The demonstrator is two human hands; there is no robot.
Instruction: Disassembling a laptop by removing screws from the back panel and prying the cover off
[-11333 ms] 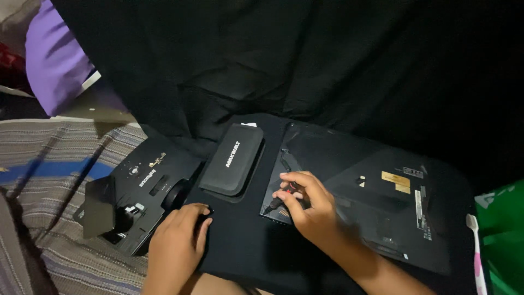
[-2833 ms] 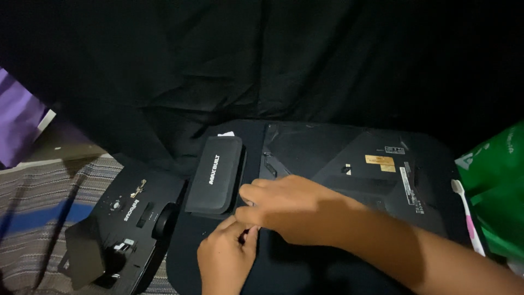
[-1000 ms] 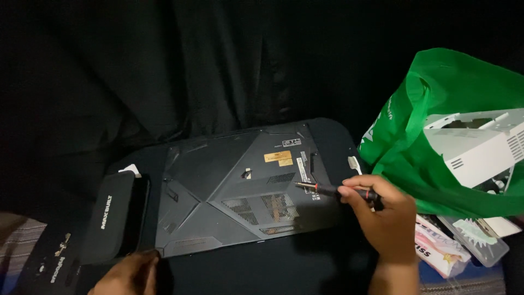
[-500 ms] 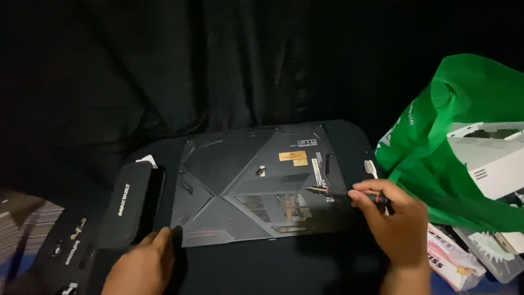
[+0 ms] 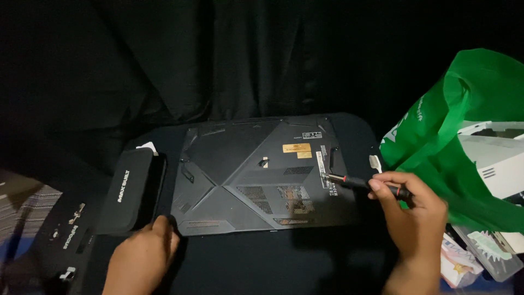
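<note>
A black laptop lies upside down on a black cloth, its underside with vents and a gold label facing up. My right hand grips a screwdriver with a black and red handle; its tip touches the laptop's right edge near a white label. My left hand rests at the laptop's lower left corner, fingers against the edge. A black zip case lies just left of the laptop.
A green plastic bag holding a white box stands at the right. Small packets lie below it. A black box sits at the lower left on striped fabric. Black cloth hangs behind.
The view has shifted slightly so the laptop sits more central. My right hand brought the screwdriver tip onto the laptop's right edge. My left hand stays at the lower left corner.
</note>
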